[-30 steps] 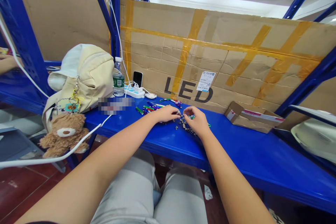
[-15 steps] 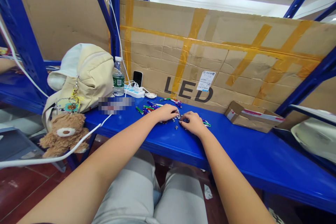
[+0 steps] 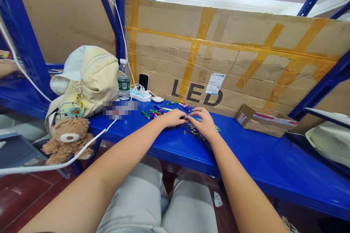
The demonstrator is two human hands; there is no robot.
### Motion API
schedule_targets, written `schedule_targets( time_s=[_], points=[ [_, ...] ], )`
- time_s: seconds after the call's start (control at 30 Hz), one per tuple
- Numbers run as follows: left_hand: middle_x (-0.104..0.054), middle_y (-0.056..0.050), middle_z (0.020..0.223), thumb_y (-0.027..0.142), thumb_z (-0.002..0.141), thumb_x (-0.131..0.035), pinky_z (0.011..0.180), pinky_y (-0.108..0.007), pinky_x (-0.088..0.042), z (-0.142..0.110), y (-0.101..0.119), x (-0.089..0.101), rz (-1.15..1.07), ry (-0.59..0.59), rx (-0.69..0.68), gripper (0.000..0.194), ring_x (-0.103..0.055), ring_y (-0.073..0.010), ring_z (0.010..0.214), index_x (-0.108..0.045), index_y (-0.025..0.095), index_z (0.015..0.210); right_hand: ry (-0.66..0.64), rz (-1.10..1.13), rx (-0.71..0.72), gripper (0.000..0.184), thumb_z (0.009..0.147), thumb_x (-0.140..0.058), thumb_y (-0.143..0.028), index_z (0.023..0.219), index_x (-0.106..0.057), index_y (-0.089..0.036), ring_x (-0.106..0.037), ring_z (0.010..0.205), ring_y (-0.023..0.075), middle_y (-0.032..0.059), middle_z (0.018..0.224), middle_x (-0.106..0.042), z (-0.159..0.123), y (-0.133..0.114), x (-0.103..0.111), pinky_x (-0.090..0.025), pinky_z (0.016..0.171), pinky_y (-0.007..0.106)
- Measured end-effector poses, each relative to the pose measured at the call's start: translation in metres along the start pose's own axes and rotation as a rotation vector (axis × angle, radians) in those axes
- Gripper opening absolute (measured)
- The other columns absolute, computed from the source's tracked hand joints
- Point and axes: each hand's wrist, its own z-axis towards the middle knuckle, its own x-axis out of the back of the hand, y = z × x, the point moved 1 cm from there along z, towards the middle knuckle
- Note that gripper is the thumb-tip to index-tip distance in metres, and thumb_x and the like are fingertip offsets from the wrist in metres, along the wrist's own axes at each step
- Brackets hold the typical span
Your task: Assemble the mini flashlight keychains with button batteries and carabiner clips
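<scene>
Both my hands rest on the blue shelf [image 3: 246, 156] among a scatter of small metal parts [image 3: 194, 131] and coloured pen-like pieces [image 3: 155, 111]. My left hand [image 3: 175, 117] lies knuckles up, its fingers curled and pinched at the tips. My right hand [image 3: 203, 123] meets it fingertip to fingertip, also pinched. Between the two sets of fingertips sits a tiny metal piece [image 3: 187, 117], too small to name. Some small parts are hidden under my right palm.
A cream backpack [image 3: 87, 76] with a teddy bear charm [image 3: 68, 140] stands at the left. Behind are a water bottle [image 3: 123, 80], a power strip [image 3: 140, 95] and a phone [image 3: 143, 79]. A small cardboard box [image 3: 262, 120] lies to the right. A taped cardboard sheet marked LED backs the shelf.
My right hand drew in close to the left, then lifted its fingers slightly so both hands' fingertips meet. The left hand has barely moved.
</scene>
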Motion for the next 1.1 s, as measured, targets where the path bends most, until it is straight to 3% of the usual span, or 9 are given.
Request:
schedule_targets(
  time_s=[0.37, 0.63, 0.7, 0.83, 0.9, 1.1],
  points=[
    [-0.066, -0.004, 0.077, 0.029, 0.084, -0.051, 0.065, -0.025, -0.040, 0.003, -0.002, -0.006, -0.077, -0.009, -0.058, 0.020, -0.057, -0.0165, 0.071, -0.066, 0.015, 0.083, -0.028, 0.087, 0.053, 0.012, 0.080, -0.059, -0.032, 0.082, -0.066, -0.022, -0.057, 0.102, 0.0219, 0.0079, 0.102, -0.061, 0.000, -0.003, 0.001, -0.042, 0.092, 0.039],
    [-0.069, -0.005, 0.084, 0.036, 0.086, -0.051, 0.071, -0.026, -0.043, 0.004, -0.005, -0.001, -0.129, 0.051, 0.053, 0.026, -0.061, -0.0190, 0.079, -0.067, 0.015, 0.088, -0.001, 0.100, 0.012, 0.018, 0.079, -0.060, -0.036, 0.089, -0.064, -0.022, -0.057, 0.102, 0.0224, 0.0080, 0.102, -0.063, -0.002, -0.005, 0.005, -0.043, 0.091, 0.040],
    [-0.069, -0.005, 0.090, 0.033, 0.085, -0.052, 0.075, -0.027, -0.044, 0.003, -0.007, 0.001, -0.140, 0.095, 0.099, 0.025, -0.062, -0.0198, 0.084, -0.067, 0.015, 0.093, -0.074, 0.095, 0.019, 0.013, 0.078, -0.061, -0.035, 0.081, -0.065, -0.022, -0.055, 0.106, 0.0225, 0.0073, 0.105, -0.063, -0.004, -0.008, 0.007, -0.040, 0.094, 0.041],
    [-0.069, -0.006, 0.097, 0.028, 0.085, -0.052, 0.080, -0.028, -0.045, 0.003, -0.010, 0.002, -0.141, 0.135, 0.132, 0.023, -0.062, -0.0199, 0.089, -0.068, 0.014, 0.095, -0.400, -0.012, -0.009, 0.011, 0.073, -0.067, -0.035, 0.074, -0.069, -0.024, -0.048, 0.117, 0.0249, 0.0058, 0.118, -0.059, -0.011, -0.014, 0.006, -0.033, 0.100, 0.046],
    [-0.069, -0.006, 0.098, 0.027, 0.085, -0.052, 0.081, -0.028, -0.045, 0.004, -0.011, 0.001, -0.132, 0.123, 0.122, 0.024, -0.062, -0.0200, 0.090, -0.068, 0.014, 0.097, -0.499, -0.065, -0.031, 0.012, 0.072, -0.069, -0.036, 0.075, -0.071, -0.024, -0.046, 0.119, 0.0263, 0.0071, 0.121, -0.058, -0.013, -0.015, 0.005, -0.032, 0.100, 0.047],
    [-0.070, -0.006, 0.097, 0.028, 0.085, -0.052, 0.080, -0.028, -0.045, 0.005, -0.013, -0.002, -0.106, 0.080, 0.099, 0.025, -0.062, -0.0201, 0.090, -0.068, 0.015, 0.100, -0.498, -0.088, -0.033, 0.009, 0.074, -0.066, -0.031, 0.077, -0.071, -0.024, -0.048, 0.117, 0.0247, 0.0066, 0.119, -0.059, -0.012, -0.012, 0.003, -0.032, 0.100, 0.044]
  ],
)
